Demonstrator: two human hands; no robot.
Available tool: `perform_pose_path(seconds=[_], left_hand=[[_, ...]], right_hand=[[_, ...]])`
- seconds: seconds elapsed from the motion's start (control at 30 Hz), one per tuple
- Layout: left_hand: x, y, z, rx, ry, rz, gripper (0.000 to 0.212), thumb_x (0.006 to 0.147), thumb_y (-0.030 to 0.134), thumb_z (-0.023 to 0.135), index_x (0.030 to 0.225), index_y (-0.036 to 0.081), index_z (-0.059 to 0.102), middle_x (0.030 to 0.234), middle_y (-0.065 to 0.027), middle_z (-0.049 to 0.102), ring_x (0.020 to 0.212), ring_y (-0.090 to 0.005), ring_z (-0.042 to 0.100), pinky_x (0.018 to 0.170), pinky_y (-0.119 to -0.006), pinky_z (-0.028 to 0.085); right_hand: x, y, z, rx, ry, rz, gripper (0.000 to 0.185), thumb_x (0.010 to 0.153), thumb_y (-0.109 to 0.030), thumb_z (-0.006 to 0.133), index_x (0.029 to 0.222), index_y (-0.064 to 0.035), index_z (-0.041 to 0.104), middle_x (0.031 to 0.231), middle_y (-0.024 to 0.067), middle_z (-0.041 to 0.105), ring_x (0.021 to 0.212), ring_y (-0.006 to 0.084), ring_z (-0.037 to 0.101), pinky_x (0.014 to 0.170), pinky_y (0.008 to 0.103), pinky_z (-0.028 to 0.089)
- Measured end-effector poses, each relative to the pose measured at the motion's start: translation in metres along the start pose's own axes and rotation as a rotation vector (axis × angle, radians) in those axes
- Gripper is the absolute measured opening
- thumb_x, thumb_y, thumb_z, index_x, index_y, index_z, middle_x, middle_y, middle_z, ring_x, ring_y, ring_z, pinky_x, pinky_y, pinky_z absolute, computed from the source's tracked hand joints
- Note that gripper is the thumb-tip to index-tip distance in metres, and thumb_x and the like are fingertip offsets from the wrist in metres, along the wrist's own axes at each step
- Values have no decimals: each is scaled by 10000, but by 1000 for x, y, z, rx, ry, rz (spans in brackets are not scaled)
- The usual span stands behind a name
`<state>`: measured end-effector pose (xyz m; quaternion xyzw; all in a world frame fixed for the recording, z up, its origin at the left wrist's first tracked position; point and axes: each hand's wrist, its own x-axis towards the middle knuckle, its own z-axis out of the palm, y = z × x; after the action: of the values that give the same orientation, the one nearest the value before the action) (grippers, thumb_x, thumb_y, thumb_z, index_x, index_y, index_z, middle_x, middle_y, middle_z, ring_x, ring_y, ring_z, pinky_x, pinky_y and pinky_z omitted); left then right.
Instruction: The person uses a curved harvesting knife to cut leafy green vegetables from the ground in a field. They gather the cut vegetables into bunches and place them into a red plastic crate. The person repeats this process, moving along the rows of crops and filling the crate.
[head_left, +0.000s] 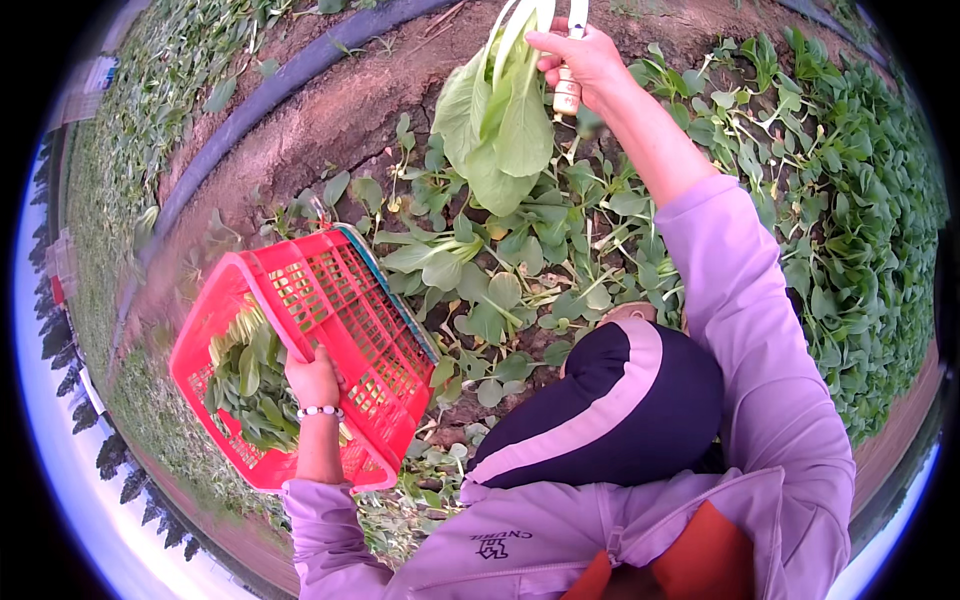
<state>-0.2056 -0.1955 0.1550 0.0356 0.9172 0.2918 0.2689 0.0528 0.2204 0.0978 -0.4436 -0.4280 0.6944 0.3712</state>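
Observation:
My left hand (313, 381), wearing a beaded bracelet, grips the near rim of a red plastic basket (352, 330). The basket leans on its side toward the left, and harvested leafy greens (259, 382) lie inside it. At the top of the view, my right hand (589, 64) holds a knife by its light handle (567, 96), with the blade pointing up out of the picture. Between thumb and fingers the same hand also pinches a pale-stemmed leafy green (502, 127). Its leaves hang downward and its stem base is cut off by the frame's top edge.
Low leafy greens (525, 247) grow below my right hand, and a denser bed (862, 225) fills the right side. A dark hose (292, 79) curves over bare soil (330, 112) at upper left. My bent knee (637, 405) is in the middle foreground.

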Motion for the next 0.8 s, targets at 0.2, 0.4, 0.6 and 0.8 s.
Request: perform_pose_path(seconds=[0.2, 0.4, 0.6, 0.8], left_hand=[[-5, 3, -4, 13, 10, -9, 199, 882, 19, 524, 1079, 5, 495, 557, -39, 503, 361, -136, 462, 314, -287, 368], [19, -24, -13, 147, 41, 208, 227, 864, 13, 528, 1091, 9, 505, 554, -32, 500, 351, -140, 454, 312, -285, 355], [10, -4, -3, 15, -3, 7, 160, 883, 22, 518, 1038, 18, 478, 519, -14, 459, 346, -127, 436, 301, -282, 348], [14, -11, -8, -56, -21, 6, 229, 865, -1, 485, 1086, 36, 437, 524, -28, 453, 347, -141, 441, 279, -301, 353]], right_hand=[[-55, 78, 101, -461, -492, 286, 293, 802, -194, 695, 1011, -13, 598, 834, 66, 646, 713, 144, 646, 557, 287, 520], [-123, 231, 83, -1302, -860, -115, 328, 758, -220, 703, 1006, -29, 605, 1011, 155, 619, 947, 350, 612, 850, 436, 498], [-107, 141, 0, -103, -512, 519, 306, 864, -237, 631, 1101, -48, 596, 702, 14, 593, 434, 97, 499, 398, 235, 422], [-152, 13, -100, -707, -91, -572, 324, 872, -194, 632, 1149, -42, 559, 921, 49, 633, 772, 182, 616, 673, 296, 508]])
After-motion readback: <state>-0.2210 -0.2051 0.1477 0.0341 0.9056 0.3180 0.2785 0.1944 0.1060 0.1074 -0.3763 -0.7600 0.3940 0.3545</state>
